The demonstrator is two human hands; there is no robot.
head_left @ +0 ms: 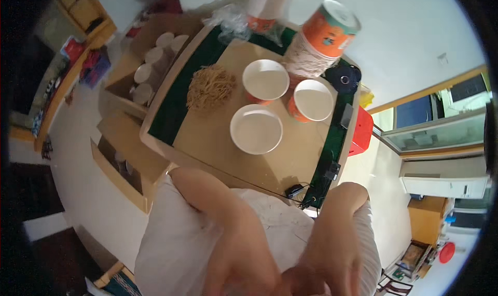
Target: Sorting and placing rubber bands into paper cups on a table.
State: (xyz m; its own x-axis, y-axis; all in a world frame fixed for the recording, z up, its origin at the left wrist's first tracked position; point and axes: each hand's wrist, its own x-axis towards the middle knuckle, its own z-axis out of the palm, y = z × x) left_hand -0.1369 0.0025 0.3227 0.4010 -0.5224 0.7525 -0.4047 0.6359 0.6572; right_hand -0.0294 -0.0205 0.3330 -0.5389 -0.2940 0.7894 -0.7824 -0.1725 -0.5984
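Observation:
Both my hands are at the lower edge, close to my body over white cloth. My left hand (245, 267) is smeared by motion and partly cut off, so its fingers cannot be read. Close beside it is my right hand (332, 262), also blurred, with its fingertips running out of view. Nothing held can be made out in either. On the table beyond stand three paper tubs, white inside: a near one (256, 130), a far one (265, 80) and a right one (313, 100) with an orange outside. Left of them lies a tangled heap of thin tan strands (211, 87).
A cardboard sheet (207, 145) covers much of the green tabletop. At the back rise a tall tub stack (310, 57) and clear plastic wrap (228, 24). Black cords and a small adapter (294, 191) lie at the near right. Open cartons (124, 96) stand left; a red stool (362, 132) stands right.

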